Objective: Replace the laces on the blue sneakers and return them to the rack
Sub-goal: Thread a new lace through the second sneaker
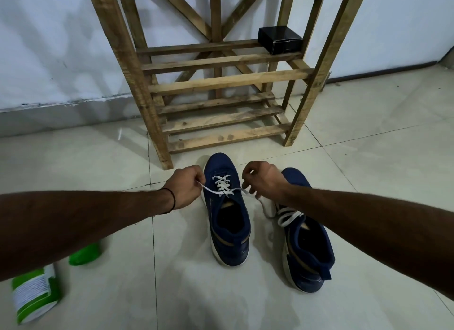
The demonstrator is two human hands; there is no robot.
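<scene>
My left hand (187, 186) pinches one end of the white lace (222, 186) on the left sneaker (227, 207). My right hand (261, 180) grips the other end

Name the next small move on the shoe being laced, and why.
Probably cross the two ends over the tongue: the left hand and right hand each hold an end of the white lace, drawn out sideways from the sneaker, not yet crossed.

Black box (280, 39): we see it closed, high at the right, close to the wall.
Container (34, 295): green and white, labelled, lying tilted on the floor at lower left.
Green piece (84, 253): near it; we cannot tell whether they join.
Floor (98, 157): pale glossy tiles.
Wall (49, 47): white, scuffed along its foot.
</scene>
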